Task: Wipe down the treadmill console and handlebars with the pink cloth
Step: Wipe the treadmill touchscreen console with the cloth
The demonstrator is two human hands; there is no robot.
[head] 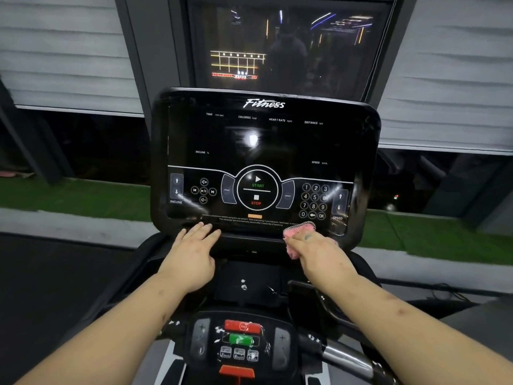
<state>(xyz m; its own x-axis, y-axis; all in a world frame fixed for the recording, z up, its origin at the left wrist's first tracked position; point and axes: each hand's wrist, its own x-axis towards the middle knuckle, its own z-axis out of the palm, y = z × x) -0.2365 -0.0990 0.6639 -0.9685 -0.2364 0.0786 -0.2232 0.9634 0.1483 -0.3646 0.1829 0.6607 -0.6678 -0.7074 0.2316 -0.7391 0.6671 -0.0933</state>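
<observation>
The pink cloth is gripped in the curled fingers of the right hand and pressed against the lower edge of the treadmill console, below the keypad. The left hand is laid flat, fingers straight, on the same edge

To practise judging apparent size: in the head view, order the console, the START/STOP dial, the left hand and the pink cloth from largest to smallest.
1. console
2. left hand, though nearer the camera
3. START/STOP dial
4. pink cloth, mostly hidden under the right hand, so its rank is unsure
</observation>
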